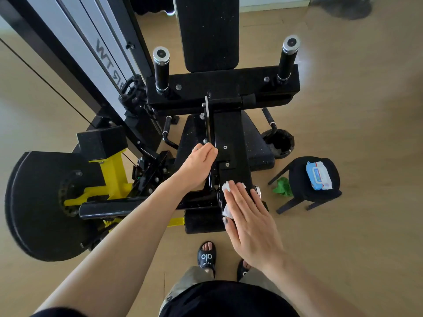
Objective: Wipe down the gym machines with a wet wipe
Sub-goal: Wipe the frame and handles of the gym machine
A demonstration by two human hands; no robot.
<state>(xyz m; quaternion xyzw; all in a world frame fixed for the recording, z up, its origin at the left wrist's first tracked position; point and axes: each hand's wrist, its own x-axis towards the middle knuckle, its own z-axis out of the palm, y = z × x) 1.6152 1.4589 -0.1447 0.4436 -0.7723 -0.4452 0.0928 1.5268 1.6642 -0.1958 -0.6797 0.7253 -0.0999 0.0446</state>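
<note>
A black gym machine (231,138) with a seat pad, back pad and two upright grips stands in front of me. My right hand (249,220) lies flat with straight fingers on a white wet wipe (227,210), pressing it against the black frame bar near the machine's front end. My left hand (199,165) curls its fingers round the thin upright metal plate (207,124) on the left side of that bar. Most of the wipe is hidden under my right palm.
A black stool (304,186) at the right carries a blue pack of wipes (318,176); a green cloth (282,186) lies under it. A small black bin (280,143) stands beside the seat. A weight plate (34,204) and yellow frame (114,179) are at the left. My sandalled feet (206,256) stand on the wooden floor.
</note>
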